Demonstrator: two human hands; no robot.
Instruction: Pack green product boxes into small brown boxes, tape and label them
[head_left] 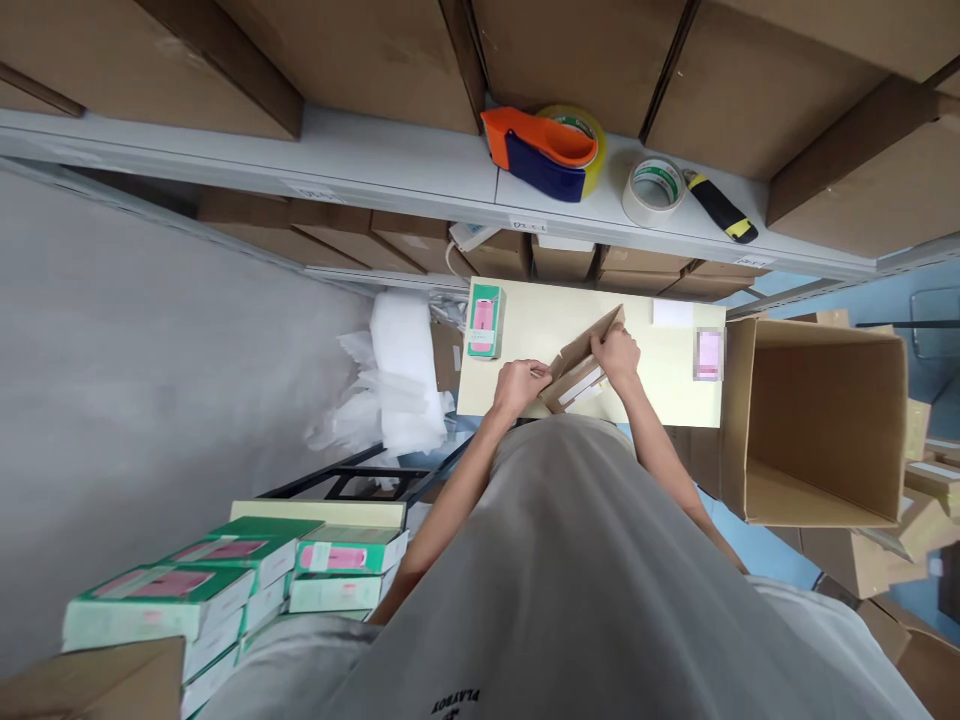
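Between my two hands a small brown cardboard box [576,368] is held tilted over the table, with a flap raised and a white label on its near side. My left hand [520,386] pinches its lower left end. At the upper right end, my right hand [616,354] has its fingers wrapped round the raised cardboard. A green and white product box [485,320] with a pink picture stands on the cream table [540,310], left of my hands. To the right lie a white paper [673,313] and a pink item [708,355], which is blurred.
A shelf [405,150] ahead carries cartons, an orange tape dispenser [540,140], a tape roll [652,192] and a utility knife [721,208]. At right stands a big open carton [825,430]. White foam wrap [409,370] and several stacked green boxes [172,590] are at left.
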